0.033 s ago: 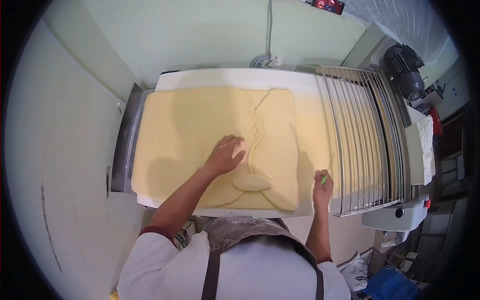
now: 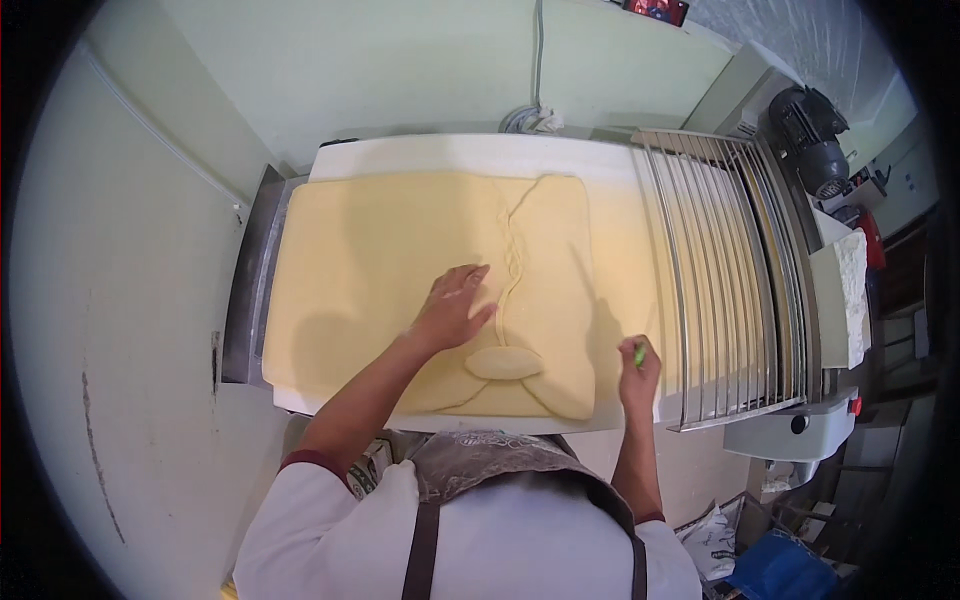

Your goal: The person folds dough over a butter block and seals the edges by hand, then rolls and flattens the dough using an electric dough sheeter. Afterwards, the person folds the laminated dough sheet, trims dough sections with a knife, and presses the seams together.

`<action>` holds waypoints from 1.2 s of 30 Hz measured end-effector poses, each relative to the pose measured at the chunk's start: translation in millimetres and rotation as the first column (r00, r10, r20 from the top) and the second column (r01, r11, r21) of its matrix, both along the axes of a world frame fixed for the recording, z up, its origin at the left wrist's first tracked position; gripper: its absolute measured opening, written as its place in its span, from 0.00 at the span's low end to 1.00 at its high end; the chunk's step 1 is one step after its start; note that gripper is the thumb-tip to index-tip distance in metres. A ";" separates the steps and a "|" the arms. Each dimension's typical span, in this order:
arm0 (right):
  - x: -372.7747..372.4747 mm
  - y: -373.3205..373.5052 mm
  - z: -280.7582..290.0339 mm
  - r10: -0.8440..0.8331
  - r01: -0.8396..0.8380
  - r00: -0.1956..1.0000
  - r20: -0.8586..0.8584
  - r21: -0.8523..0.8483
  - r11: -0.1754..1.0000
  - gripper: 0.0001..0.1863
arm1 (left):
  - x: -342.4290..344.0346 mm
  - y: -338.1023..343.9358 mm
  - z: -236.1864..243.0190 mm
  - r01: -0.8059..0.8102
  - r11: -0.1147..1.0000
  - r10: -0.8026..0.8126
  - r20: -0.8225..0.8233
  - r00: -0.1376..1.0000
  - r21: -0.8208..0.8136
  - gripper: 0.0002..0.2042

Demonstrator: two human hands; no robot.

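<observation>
A wide, pale yellow sheet of dough (image 2: 390, 240) lies folded, its edges meeting in a wrinkled seam (image 2: 513, 255) right of the middle. A small oval dough piece (image 2: 503, 363) rests over the near end of this seam. My left hand (image 2: 452, 308) is open over the dough just left of the seam, fingers stretched; whether it presses the surface I cannot tell. Beyond the dough's right edge, my right hand (image 2: 640, 378) is closed around a green-handled knife (image 2: 638, 354). Its blade is blurred and hard to make out.
Under the dough runs a white sheeter belt (image 2: 440, 152), floury at the right. A metal bar guard (image 2: 715, 290) covers the belt's right part. A motor (image 2: 810, 140) stands at the far right. Along the left end is a metal edge plate (image 2: 245, 290).
My right hand has shifted slightly left and up with the knife, whose handle has turned. My left hand has moved a little right, its fingers straighter. The dough looks unchanged.
</observation>
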State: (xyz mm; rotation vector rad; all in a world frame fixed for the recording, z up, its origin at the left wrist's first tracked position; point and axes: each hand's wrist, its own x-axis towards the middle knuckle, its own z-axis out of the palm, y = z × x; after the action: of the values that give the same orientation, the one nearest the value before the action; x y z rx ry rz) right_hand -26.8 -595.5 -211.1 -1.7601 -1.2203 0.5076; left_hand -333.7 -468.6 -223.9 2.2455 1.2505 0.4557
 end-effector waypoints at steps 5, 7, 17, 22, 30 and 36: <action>-39.8 24.0 11.9 0.228 -0.231 0.970 -0.080 -0.028 0.973 0.07 | 29.1 -15.4 -10.5 0.137 0.987 -0.102 -0.349 0.932 0.078 0.48; -47.3 31.2 15.0 0.250 -0.262 0.949 -0.190 -0.040 0.964 0.09 | 29.7 -13.4 -4.9 0.122 0.988 -0.081 -0.359 0.930 0.092 0.49; -43.7 23.7 -5.1 0.233 -0.259 0.917 -0.325 -0.041 0.965 0.11 | 41.5 -2.5 -9.0 0.104 0.994 -0.088 -0.286 0.954 0.042 0.42; -42.7 14.2 -9.1 0.175 -0.220 0.912 -0.370 -0.081 0.972 0.10 | 42.6 0.7 -14.5 0.029 0.999 -0.033 -0.181 0.983 -0.026 0.40; -40.8 0.6 -8.3 0.170 -0.206 0.911 -0.375 -0.059 0.977 0.11 | 52.7 -15.4 -13.7 0.088 0.983 -0.038 -0.290 0.956 0.160 0.40; -43.5 -10.8 -7.0 0.145 -0.192 0.898 -0.415 -0.073 0.979 0.10 | 41.9 -29.4 -4.7 0.119 0.991 -0.082 -0.437 0.896 0.058 0.37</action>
State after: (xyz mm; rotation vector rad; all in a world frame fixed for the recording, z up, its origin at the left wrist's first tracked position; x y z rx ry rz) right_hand -70.3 -606.3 -218.2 -1.5404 -1.0624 1.0109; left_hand -291.8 -498.0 -228.7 2.5612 1.3337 -0.0436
